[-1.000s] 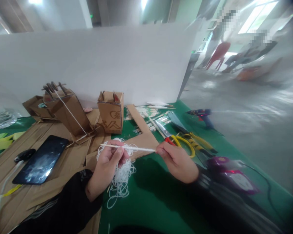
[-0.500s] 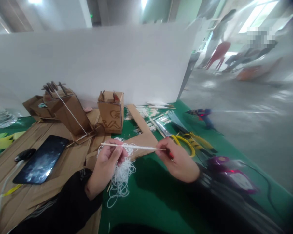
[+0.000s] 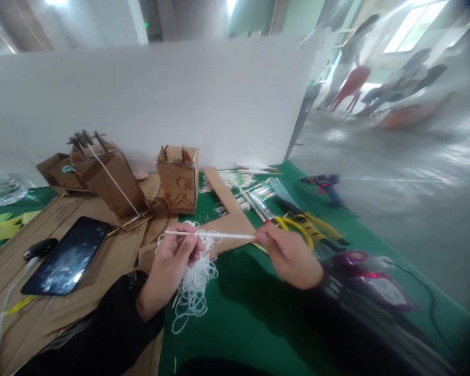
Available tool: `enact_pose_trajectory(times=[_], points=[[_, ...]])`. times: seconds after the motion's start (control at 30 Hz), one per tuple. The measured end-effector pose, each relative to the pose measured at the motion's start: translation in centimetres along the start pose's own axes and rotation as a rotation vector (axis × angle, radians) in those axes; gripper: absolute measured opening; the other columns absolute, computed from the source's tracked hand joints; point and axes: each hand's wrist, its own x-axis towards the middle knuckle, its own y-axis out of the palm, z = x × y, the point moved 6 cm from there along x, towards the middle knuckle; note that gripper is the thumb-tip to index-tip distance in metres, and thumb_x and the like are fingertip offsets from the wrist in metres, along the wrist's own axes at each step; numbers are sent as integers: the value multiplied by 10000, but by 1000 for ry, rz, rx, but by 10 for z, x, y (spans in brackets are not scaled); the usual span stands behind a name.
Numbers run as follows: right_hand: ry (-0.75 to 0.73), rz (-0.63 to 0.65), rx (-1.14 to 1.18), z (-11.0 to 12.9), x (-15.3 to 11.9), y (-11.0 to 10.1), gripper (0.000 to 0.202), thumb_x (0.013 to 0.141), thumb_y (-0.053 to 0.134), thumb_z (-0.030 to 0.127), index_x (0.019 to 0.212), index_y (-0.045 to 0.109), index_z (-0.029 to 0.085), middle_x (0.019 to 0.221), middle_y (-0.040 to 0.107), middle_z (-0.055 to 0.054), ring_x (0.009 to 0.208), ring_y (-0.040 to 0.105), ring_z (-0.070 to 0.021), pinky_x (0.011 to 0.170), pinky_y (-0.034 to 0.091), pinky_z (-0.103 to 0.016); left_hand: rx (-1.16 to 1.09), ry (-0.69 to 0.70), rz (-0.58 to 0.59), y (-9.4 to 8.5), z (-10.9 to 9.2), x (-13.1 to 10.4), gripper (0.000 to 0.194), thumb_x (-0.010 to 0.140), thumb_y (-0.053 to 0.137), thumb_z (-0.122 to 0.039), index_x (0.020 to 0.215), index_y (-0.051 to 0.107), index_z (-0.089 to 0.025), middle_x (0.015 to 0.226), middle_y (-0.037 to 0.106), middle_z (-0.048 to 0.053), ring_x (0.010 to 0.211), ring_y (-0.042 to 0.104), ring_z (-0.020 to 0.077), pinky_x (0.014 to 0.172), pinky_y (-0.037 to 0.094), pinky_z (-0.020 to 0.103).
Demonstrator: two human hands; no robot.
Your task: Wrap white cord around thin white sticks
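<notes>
Shifted slightly rightward since the earlier frame, the right hand [image 3: 292, 257] pinches the wrapped stick [image 3: 229, 236] at its right end; I see its long axis crosswise, the left hand [image 3: 168, 267] gripping nearer its bare end.

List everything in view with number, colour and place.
wound stick: one, pale and white, centre
loose string: one heap, white, lower centre
boxes: three, brown, back left
flat cardboard: several, brown, left and centre
phone or tablet: one, black, left
small device: one, black, left
papers: several, lime, far left
plastic bag: one, clear, far left
stick bundles: several, pale, back centre
scissors: one, yellow-handled, right
hand tool: one, yellow-black, right
drill-like tool: one, dark, right
corded device: count unclear, purple, right
table: one, green, underneath
panel: one, white, behind
chair: one, red, background
people: two, greyish, background
left hand: one, black sleeve, on stick
right hand: one, black sleeve, on stick
</notes>
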Motion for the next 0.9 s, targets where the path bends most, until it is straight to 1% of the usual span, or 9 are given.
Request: enact_pose_trajectory(times=[0.13,0.2,0.3,0.47,0.53,0.63,0.7,0.8,0.9], points=[[9,6,61,-1,0,0,133,934,470,321,970,493,196,710,588,-11,569,530,-144,547,406,-256,2,-14,-28,-2,1,0,188,855,622,-341,945,534,-201,693,625,-20,544,516,78,490,377,190],[-11,-7,53,0,0,-1,125,943,445,301,905,505,198,693,580,-9,562,521,-141,544,403,-255,-3,-11,-25,-2,1,0,189,856,621,-343,944,534,-200,689,623,-19,542,513,79,486,372,189],[-14,-35,1,0,0,-4,239,971,368,285,803,516,202,633,545,-1,538,499,-137,537,386,-260,-4,0,-15,-2,0,1,188,859,616,-342,942,534,-195,682,622,-17,538,507,80,478,365,190],[20,-22,56,-2,0,-5,137,924,480,328,959,501,198,707,592,-12,578,539,-148,545,419,-258,10,-2,-22,-2,0,0,166,871,605,-330,952,530,-206,697,626,-20,552,509,79,503,383,191],[-11,-24,51,1,0,-6,123,934,452,306,904,503,199,702,585,-12,577,533,-144,552,421,-258,4,-7,-32,-3,0,0,183,856,622,-338,943,530,-206,688,624,-21,545,508,81,494,379,192],[-26,-49,-2,1,0,-9,241,966,364,286,786,501,203,608,521,7,523,480,-135,529,389,-260,-7,-11,-34,-3,0,1,192,841,636,-346,925,531,-208,678,624,-22,536,506,84,483,373,193],[2,-45,1,-2,0,-9,207,961,387,307,834,512,202,615,532,7,526,488,-139,525,391,-261,-7,-7,-35,-3,0,1,186,843,635,-344,921,531,-210,680,627,-22,536,508,83,485,375,194],[15,-27,60,-5,0,-8,126,934,461,315,949,503,198,736,606,-23,603,550,-153,559,428,-261,-2,0,-37,-3,0,1,180,849,630,-339,927,532,-209,686,629,-21,541,510,80,491,378,193],[-3,-31,37,-5,0,-8,186,959,398,296,839,504,201,665,567,-10,558,517,-145,539,405,-261,0,13,-18,-2,-1,0,158,868,610,-324,934,526,-208,689,625,-23,543,504,73,494,373,188]])
